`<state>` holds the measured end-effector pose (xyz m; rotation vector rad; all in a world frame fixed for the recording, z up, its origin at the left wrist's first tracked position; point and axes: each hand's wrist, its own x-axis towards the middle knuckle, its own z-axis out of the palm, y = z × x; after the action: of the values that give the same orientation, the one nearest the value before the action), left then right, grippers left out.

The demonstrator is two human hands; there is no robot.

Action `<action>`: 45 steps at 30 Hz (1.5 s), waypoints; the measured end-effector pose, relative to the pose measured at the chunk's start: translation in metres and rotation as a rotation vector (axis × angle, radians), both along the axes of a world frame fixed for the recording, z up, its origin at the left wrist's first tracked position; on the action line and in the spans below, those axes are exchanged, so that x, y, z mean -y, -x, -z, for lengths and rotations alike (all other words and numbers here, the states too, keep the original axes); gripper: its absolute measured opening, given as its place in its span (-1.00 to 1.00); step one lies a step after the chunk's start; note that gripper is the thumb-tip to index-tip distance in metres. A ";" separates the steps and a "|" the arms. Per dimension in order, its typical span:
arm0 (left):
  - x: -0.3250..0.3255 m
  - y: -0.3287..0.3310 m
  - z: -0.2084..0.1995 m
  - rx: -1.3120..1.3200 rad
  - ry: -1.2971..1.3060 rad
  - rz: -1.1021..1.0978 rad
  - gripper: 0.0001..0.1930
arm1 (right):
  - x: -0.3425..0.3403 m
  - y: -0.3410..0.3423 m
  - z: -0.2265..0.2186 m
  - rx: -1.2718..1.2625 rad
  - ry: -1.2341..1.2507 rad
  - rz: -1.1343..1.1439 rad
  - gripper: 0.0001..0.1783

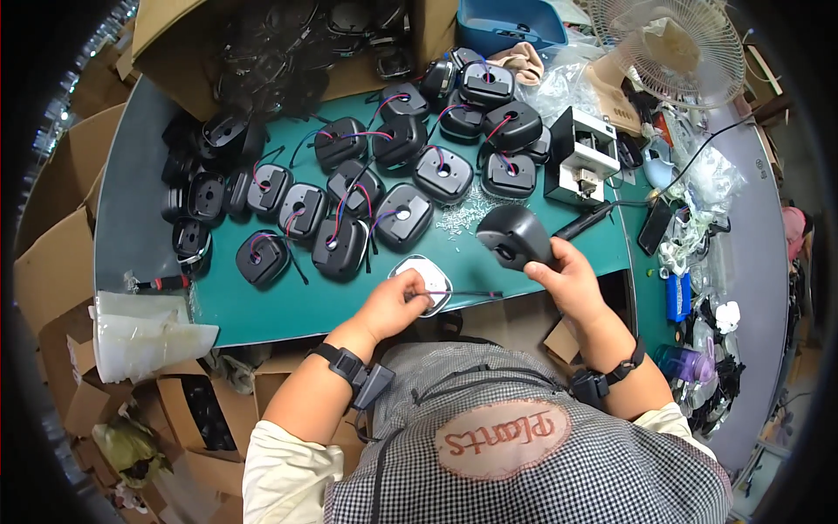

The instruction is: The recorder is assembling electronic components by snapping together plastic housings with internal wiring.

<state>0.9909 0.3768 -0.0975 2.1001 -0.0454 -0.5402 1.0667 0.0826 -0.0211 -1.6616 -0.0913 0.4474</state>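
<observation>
My right hand (569,278) grips a black rounded-square plastic housing (517,229) by its lower right side, lifted above the front of the bench and tilted, with an opening showing. My left hand (390,304) is closed in a pinch on a thin dark wire (467,293) that runs out to the right. Under those fingers a white rounded panel (425,268) rests at the bench's front edge, partly covered by the hand. Beyond both hands, small clear screws or pins (463,212) lie scattered in a pile.
Several black housings with red and blue wires (404,216) spread over the green bench (236,310). A full cardboard box (170,52) stands behind them. At right are a small white machine (583,157), a black-handled tool (583,222), a fan (668,48) and a phone (655,227).
</observation>
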 end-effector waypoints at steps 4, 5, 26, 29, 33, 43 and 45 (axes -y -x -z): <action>0.009 -0.005 0.008 -0.209 0.713 -0.381 -0.88 | -0.003 -0.001 0.007 -0.255 -0.214 -0.016 -0.69; 0.006 -0.007 0.012 -0.228 0.701 -0.421 -0.84 | -0.003 -0.002 0.008 -0.317 -0.254 0.025 -0.68; -0.009 -0.001 0.030 -0.355 1.188 -0.610 -0.82 | -0.033 -0.001 0.050 -0.744 -0.693 -0.182 -0.61; -0.014 0.002 0.039 -0.344 1.209 -0.583 -0.80 | -0.036 0.000 0.052 -0.766 -0.723 -0.205 -0.61; -0.007 -0.005 0.027 -0.437 1.145 -0.464 -0.74 | -0.038 0.006 0.063 -0.841 -0.705 -0.228 -0.61; -0.017 0.019 0.013 -0.338 0.667 -0.427 -0.63 | -0.045 0.023 0.097 -1.003 -0.407 -0.334 -0.51; -0.021 0.022 0.013 -0.363 0.626 -0.414 -0.64 | -0.047 0.028 0.105 -0.993 -0.269 -0.403 -0.46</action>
<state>0.9687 0.3976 -0.1108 1.3312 0.3749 -0.5550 1.0387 0.1295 -0.1259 -1.0057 0.2472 1.4488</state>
